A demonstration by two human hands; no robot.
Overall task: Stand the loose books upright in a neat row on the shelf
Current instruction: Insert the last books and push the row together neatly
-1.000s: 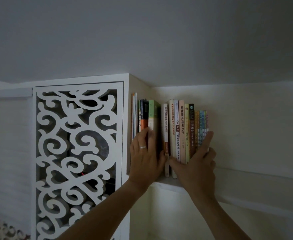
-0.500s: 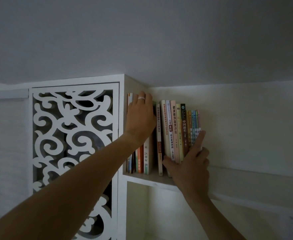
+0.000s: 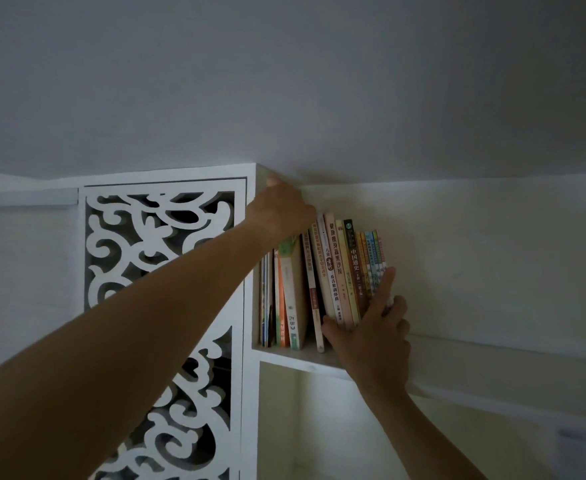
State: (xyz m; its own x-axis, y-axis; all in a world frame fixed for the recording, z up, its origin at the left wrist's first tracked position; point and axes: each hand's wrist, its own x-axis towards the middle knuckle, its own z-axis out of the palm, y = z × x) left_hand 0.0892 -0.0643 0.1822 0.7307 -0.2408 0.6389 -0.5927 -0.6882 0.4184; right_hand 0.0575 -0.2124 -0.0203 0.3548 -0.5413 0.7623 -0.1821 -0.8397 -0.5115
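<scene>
The left hand (image 3: 281, 209) has climbed from the spines to the tops of the books (image 3: 319, 278) at the left end of the row, hard against the cabinet (image 3: 250, 306) wall; its fingers reach over behind the tops, so I cannot tell whether they grip or only press. The right hand (image 3: 371, 334) stays at the other end, forefinger laid flat up the outermost spines, thumb hooked under the middle books, the other fingers curled: it braces the row rather than clamps one book.

A second ago the row stood straighter. Now the books on the right lean left, and a dark gap shows between a pale book and a thin one. The row is gathered but not yet neat; I judge the left hand is squaring or pulling the tall ones upright while the right holds the end.

All the books stand on the shelf (image 3: 305, 362), a white board jutting from the cabinet, tucked into the corner. Left of it is a fretwork panel (image 3: 159, 258) of white scrolls. Above are plain wall and ceiling, dimly lit.
</scene>
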